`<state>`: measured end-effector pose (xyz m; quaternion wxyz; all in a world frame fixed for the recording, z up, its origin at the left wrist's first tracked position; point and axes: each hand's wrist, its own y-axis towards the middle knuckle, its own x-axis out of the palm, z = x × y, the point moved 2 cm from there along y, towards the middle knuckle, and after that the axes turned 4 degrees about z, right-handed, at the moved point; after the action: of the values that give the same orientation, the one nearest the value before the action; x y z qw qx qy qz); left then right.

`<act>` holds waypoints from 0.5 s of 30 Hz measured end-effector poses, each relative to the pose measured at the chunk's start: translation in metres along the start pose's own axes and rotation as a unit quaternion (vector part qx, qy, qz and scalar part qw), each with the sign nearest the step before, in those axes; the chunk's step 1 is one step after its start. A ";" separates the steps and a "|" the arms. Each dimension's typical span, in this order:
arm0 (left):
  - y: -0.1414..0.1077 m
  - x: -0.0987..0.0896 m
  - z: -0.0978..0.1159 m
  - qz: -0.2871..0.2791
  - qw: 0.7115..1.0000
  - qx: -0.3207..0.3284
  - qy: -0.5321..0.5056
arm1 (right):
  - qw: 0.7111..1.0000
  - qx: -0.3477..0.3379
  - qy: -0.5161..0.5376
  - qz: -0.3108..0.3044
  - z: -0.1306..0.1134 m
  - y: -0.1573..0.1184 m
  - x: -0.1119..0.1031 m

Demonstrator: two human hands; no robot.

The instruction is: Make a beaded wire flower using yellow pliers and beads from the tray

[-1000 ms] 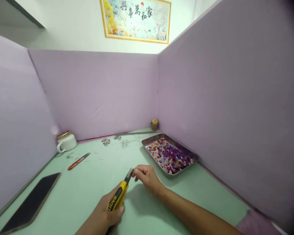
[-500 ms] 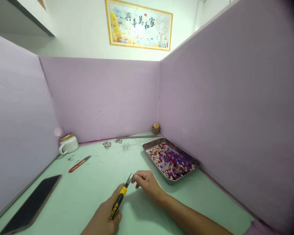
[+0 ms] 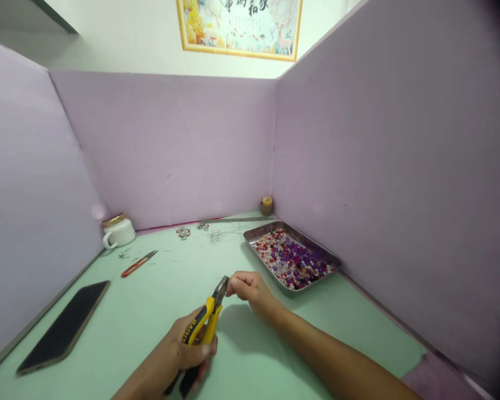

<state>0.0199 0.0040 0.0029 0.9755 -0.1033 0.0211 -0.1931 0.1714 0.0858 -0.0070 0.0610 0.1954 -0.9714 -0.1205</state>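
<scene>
My left hand [image 3: 187,347] is wrapped round the handles of yellow-and-black pliers [image 3: 210,320], whose metal jaws point up and away from me. At the jaw tips, my right hand [image 3: 250,290] has its thumb and fingertips pinched together. Whatever those fingertips hold is too small or hidden to make out. Close beyond the right hand, a metal tray [image 3: 270,281] holds many small beads [image 3: 294,261] in purple, red, white and black.
Orange thread snips [image 3: 138,264], a dark phone [image 3: 64,328] and a white lidded mug [image 3: 120,232] are on the left. Beaded rings [image 3: 183,233] and thin wire pieces [image 3: 216,236] lie at the back. A small yellow-topped jar [image 3: 266,205] stands in the corner. Purple panels [image 3: 170,150] enclose the table.
My left hand has turned the pliers, so both handles now show. The right fingertips stay near the jaws, pinched. The whole view has tipped downward.
</scene>
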 end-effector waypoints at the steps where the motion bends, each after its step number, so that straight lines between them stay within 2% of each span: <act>1: 0.001 0.000 -0.001 -0.001 1.000 -0.006 -0.010 | 1.000 0.001 0.003 -0.003 0.000 0.000 0.000; 2: 0.001 0.000 -0.002 0.003 1.000 -0.006 0.004 | 1.000 0.004 0.003 -0.003 0.000 0.000 0.000; 4: 0.003 -0.002 -0.004 0.047 0.993 0.015 0.105 | 1.000 0.014 -0.008 0.004 0.003 0.002 0.001; 6: 0.004 -0.005 -0.006 0.126 0.959 0.042 0.251 | 0.999 0.027 -0.026 0.016 0.008 0.004 0.001; 8: 0.004 -0.008 -0.009 0.185 0.913 0.037 0.363 | 0.998 0.043 -0.038 0.024 0.014 0.006 0.002; 9: 0.005 -0.010 -0.011 0.194 0.897 0.026 0.396 | 0.997 0.053 -0.042 0.027 0.017 0.007 0.002; 11: 0.006 -0.012 -0.015 0.186 0.885 -0.002 0.427 | 0.995 0.078 -0.048 0.027 0.023 0.008 0.002; 15: 0.013 -0.016 -0.022 0.140 0.903 -0.040 0.405 | 0.992 0.127 -0.018 0.002 0.030 0.008 0.001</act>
<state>0.0080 0.0172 -0.0215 0.8950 -0.0516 0.4361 -0.0788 0.1630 0.0992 -0.0334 0.0189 0.1979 -0.9800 0.0000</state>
